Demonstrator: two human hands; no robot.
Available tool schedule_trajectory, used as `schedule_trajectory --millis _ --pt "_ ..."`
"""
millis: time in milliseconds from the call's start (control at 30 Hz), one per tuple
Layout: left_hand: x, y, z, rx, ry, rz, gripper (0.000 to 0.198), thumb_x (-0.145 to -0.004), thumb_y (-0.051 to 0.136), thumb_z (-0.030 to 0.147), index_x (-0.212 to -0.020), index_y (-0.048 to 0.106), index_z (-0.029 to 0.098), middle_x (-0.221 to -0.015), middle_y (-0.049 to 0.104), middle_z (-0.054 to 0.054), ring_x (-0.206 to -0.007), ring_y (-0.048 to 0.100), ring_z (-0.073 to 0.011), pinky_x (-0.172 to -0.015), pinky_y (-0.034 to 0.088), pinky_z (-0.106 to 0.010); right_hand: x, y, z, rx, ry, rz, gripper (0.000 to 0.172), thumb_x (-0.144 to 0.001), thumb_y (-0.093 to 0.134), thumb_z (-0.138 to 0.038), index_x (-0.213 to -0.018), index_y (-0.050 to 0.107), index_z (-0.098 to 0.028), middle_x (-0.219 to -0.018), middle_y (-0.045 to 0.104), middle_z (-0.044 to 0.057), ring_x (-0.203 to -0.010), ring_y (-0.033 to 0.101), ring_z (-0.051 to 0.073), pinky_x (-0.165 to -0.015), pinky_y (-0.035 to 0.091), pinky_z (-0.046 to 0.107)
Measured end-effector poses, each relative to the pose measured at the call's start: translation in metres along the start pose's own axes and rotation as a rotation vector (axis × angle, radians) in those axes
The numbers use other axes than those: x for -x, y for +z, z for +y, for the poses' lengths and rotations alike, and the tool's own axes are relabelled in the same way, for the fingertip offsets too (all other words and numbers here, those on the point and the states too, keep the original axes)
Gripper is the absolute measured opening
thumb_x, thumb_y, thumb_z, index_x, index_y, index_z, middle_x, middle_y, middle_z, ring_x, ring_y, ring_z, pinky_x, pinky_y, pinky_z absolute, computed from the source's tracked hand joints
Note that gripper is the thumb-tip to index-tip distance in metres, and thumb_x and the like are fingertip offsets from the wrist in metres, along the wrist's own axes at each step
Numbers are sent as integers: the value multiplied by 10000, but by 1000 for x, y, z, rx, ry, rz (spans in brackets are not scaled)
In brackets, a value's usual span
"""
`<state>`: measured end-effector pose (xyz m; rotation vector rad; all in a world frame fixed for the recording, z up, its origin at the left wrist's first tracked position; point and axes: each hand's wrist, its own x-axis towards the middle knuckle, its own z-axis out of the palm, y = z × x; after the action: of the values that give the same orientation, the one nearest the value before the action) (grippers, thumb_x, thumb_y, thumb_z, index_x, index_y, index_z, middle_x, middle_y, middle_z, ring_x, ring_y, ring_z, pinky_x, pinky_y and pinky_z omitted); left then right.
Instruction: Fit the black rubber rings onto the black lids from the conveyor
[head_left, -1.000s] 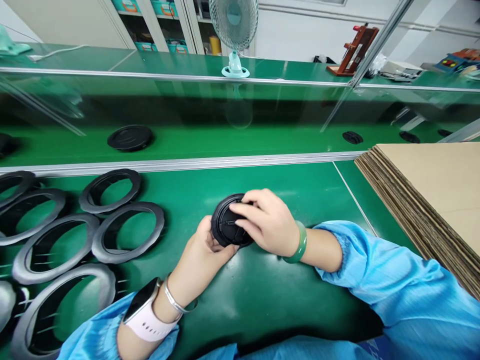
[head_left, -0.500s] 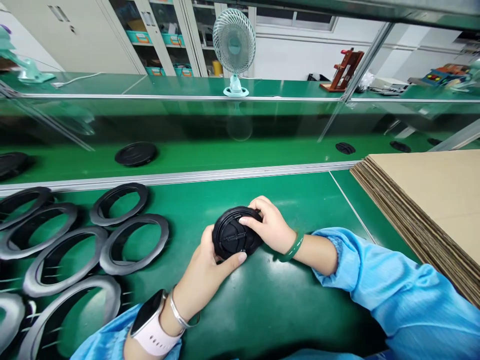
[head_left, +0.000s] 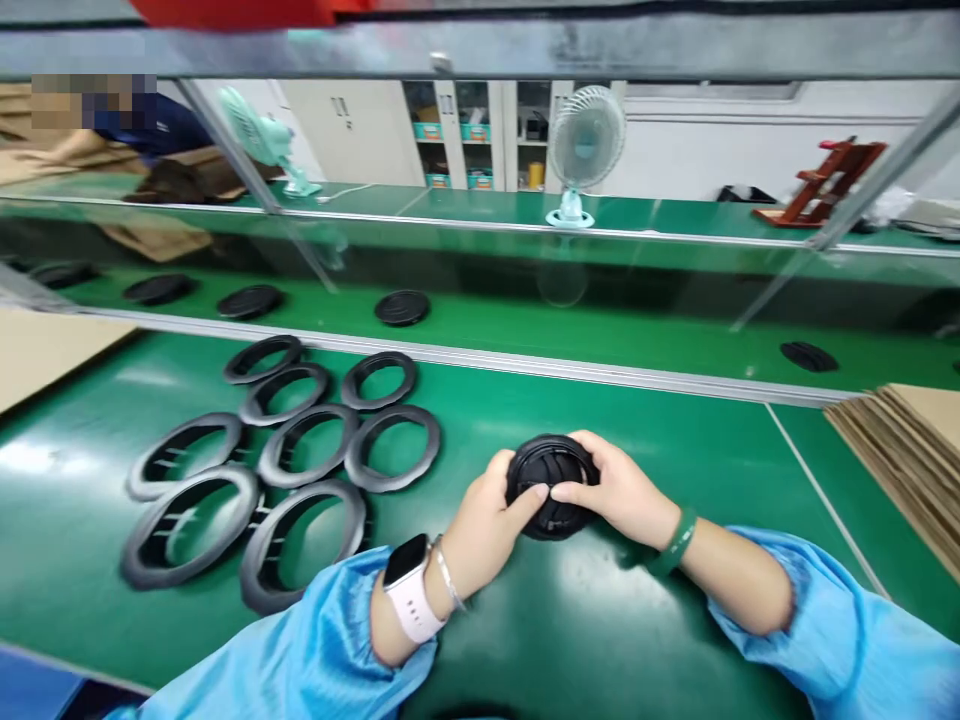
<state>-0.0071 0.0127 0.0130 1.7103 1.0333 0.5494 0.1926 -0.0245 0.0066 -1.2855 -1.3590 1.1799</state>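
Note:
A round black plastic part with a ridged rim and slatted centre, looking like an air vent, is held just above the green table. My left hand grips its left edge, thumb on its face. From the right side my right hand grips it too, fingers behind the rim and thumb near the centre. The two thumb tips almost meet. To the left lie several loose black rings, the nearest one beside my left forearm.
Behind a metal rail runs a green belt carrying several round black parts. Stacked cardboard stands at the right, with another sheet at the left. A fan stands at the back. A person's arm shows at far left.
The view has swung left, bringing in more rings and another person. My left thumb has moved from the lower edge onto the vent's face; my right thumb is now near the centre.

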Motion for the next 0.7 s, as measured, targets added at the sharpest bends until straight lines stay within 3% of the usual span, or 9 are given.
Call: schedule_trajectory --millis 133,233,300,367,467,567,633,700 --pt "0 2 5 -23 -3 13 242 -904 563 366 -1086 543 208 -1029 682 -33 -945 639 -210 -830 499 -339 1 2 2 31 22 50 405 -753 824 -396 -1041 606 -213 -1016 674 27 -956 626 248 -859 488 372" --pt "4 -6 12 -79 30 11 377 -911 558 400 -1233 500 212 -1082 671 -57 -950 639 -231 -852 501 -378 -3 0 6 -76 30 57 430 -724 857 -396 -1031 625 -204 -1013 685 37 -955 628 243 -862 501 360" --pt "6 -21 18 -263 118 100 534 -905 564 470 -1338 424 190 -1155 628 -99 -1007 613 -256 -906 484 -415 -10 -5 8 -234 46 163 472 -705 879 -399 -1056 634 -202 -1067 686 49 -1000 625 242 -902 502 356" --pt "5 -42 20 -549 195 260 619 -882 583 524 -1332 419 131 -1184 579 -149 -1078 568 -293 -964 452 -450 -17 -12 10 -423 66 305 503 -695 890 -405 -1081 641 -201 -1132 677 59 -1061 615 246 -952 501 362" --pt "-1 -72 16 -878 109 371 553 -863 621 469 -1223 475 77 -1122 576 -193 -1074 553 -352 -934 448 -499 -27 -21 11 -625 69 411 516 -693 888 -417 -1101 664 -193 -1180 665 65 -1133 594 260 -995 508 375" --pt "-7 -76 9 -948 47 267 364 -866 584 257 -1171 500 77 -992 620 -174 -928 606 -340 -796 483 -471 -32 -25 12 -717 52 454 481 -696 869 -423 -1078 691 -192 -1197 663 57 -1191 566 260 -1013 515 369" --pt "-4 -60 8 -925 139 162 300 -864 488 118 -1161 523 132 -935 638 -115 -870 618 -278 -789 486 -415 -33 -26 14 -743 44 483 431 -709 844 -426 -1048 702 -201 -1196 665 49 -1202 564 261 -1018 518 382" --pt "5 -35 10 -887 286 18 386 -829 432 37 -1158 540 206 -931 640 -58 -865 604 -223 -828 479 -364 -33 -26 17 -748 30 511 390 -733 806 -437 -1037 705 -214 -1180 673 44 -1181 581 272 -1000 533 416"
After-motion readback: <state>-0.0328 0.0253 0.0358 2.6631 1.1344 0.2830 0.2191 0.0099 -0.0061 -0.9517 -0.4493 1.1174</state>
